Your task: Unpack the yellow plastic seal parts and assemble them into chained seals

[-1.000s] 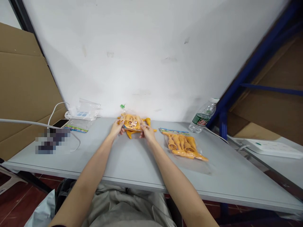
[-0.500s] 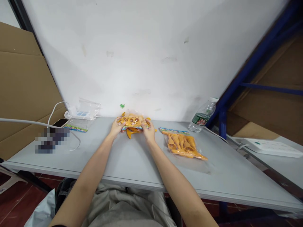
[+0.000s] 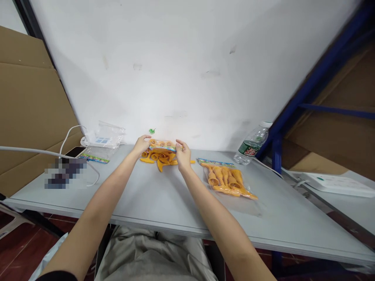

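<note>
Between my two hands, close to the wall, is a clear plastic bag [image 3: 163,143] of orange plastic pieces, its colourful header strip facing me. My left hand [image 3: 142,144] pinches the bag's left end. At the right end, my right hand [image 3: 183,155] grips it with thumb and fingers. Under and in front of this bag lie several loose orange plastic pieces [image 3: 160,159], some with round cup-like ends; the bag partly hides them. To the right, a second clear bag [image 3: 225,178] full of similar orange pieces lies flat, its header strip pointing toward the wall.
A water bottle [image 3: 252,143] leans at the back right of the grey table [image 3: 158,203]. At the left are an empty clear bag [image 3: 98,153], a phone [image 3: 74,152], white cables and a blurred-out patch. A power strip [image 3: 336,184] rests beyond the right edge. Cardboard [image 3: 32,113] stands left.
The held bag has been raised and tipped back toward the wall, so more loose orange pieces show beneath it. My left hand has shifted slightly up and away from me.
</note>
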A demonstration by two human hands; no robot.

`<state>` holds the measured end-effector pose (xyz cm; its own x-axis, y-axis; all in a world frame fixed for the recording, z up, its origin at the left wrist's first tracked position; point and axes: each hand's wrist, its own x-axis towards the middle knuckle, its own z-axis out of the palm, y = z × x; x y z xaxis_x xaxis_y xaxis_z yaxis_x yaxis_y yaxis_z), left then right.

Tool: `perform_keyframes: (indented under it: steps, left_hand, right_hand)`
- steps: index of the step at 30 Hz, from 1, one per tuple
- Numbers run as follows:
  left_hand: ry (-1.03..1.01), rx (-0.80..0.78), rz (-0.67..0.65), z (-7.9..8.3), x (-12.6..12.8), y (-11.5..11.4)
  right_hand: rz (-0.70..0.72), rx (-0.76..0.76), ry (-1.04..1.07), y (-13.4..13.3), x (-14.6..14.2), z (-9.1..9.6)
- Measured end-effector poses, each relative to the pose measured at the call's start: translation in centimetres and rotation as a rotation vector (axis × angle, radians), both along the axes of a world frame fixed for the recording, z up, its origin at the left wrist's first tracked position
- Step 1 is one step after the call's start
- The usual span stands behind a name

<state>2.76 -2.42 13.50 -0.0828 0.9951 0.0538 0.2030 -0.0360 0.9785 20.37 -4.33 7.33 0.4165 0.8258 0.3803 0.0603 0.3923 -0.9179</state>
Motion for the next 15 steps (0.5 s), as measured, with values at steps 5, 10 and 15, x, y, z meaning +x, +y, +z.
perform_keyframes:
  steps: [5, 10, 15]
  left_hand:
    - [-0.053, 0.01, -0.01, 1.0, -0.4, -0.1]
    - [-0.133, 0.058, -0.029, 1.2, -0.7, -0.7]
    - [-0.13, 0.108, -0.017, 1.3, -1.1, -0.6]
  right_hand:
    - [0.017, -0.014, -0.029, 0.1, -0.5, 2.3]
    - [0.029, 0.004, -0.091, -0.8, -0.8, 3.5]
    - [0.096, 0.056, -0.119, -1.9, -1.1, 4.1]
